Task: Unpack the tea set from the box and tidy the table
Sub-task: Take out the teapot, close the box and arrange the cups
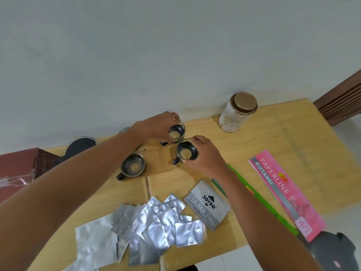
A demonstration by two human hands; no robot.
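Observation:
Three glass tea cups with black handles stand around pale wooden coasters (160,163) near the far edge of the wooden table (273,145). My left hand (158,128) grips the rim of the farthest cup (177,133). The fingers of my right hand (205,153) close around the cup (186,152) just in front of it. A third cup (132,167) sits untouched to the left. A dark round teapot lid or pot (80,146) shows behind my left forearm. The dark red box (17,165) lies at the left edge.
Several silver foil sachets (148,225) lie spread near the front edge. A grey stamp pad box (207,206), a green ruler (261,200) and a pink receipt book (287,192) lie to the right. A worn tin can (237,112) stands at the back, a grey object (336,253) at bottom right.

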